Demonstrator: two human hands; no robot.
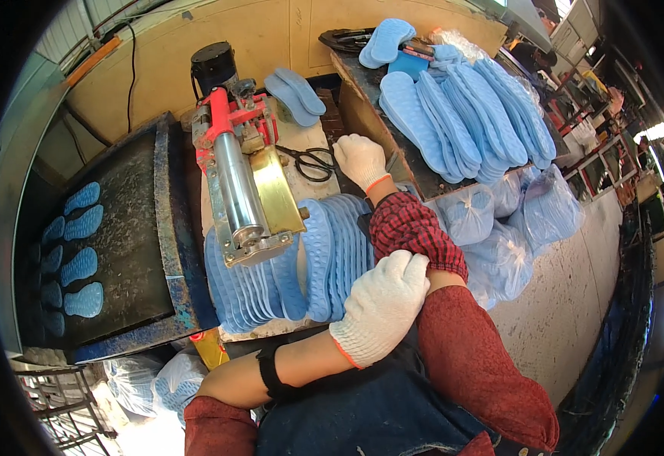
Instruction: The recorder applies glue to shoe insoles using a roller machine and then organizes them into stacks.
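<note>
My left hand (381, 308), in a white knit glove, is closed on the red-and-black checked sleeve cover (412, 228) of my right forearm, close to its elbow-side edge. My right hand (360, 161), gloved too, reaches forward with its fingers curled in, and nothing shows in it. Just left of its fingertips lie black-handled scissors (313, 163) on the work surface. Rows of blue insoles (339, 251) stand packed on edge in front of me, below the right hand. Beside them is a roller machine (238, 190) with a red frame, a shiny metal roller and a brass-coloured tray.
At left, a dark conveyor belt (130, 228) with a worn blue frame carries several blue insoles (81, 264). More blue insole stacks (461, 114) cover a dark table at right, above plastic bags of insoles (499, 254). A loose insole pair (295, 95) lies behind the machine.
</note>
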